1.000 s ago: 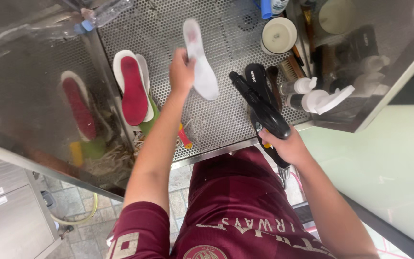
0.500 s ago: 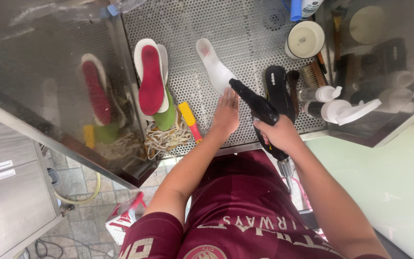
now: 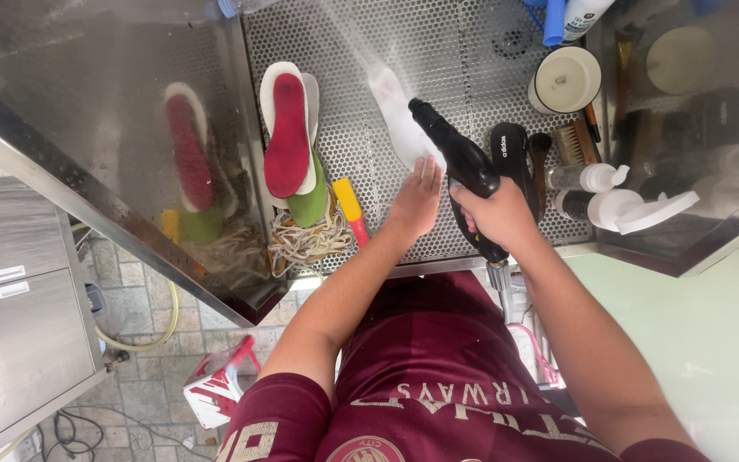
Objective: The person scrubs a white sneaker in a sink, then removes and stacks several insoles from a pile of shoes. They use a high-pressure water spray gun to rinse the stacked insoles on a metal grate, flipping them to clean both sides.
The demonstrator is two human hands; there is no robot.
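While a white insole (image 3: 397,120) lies flat on the perforated steel worktop (image 3: 464,51), I pin its near end with my left hand (image 3: 416,198), fingers spread, and my right hand (image 3: 498,214) grips a black spray gun (image 3: 455,158) aimed along it. Best kept flat, nozzle low. Red insoles (image 3: 288,137), laces (image 3: 301,244) sit left.

White insole (image 3: 397,120) blurred by spray
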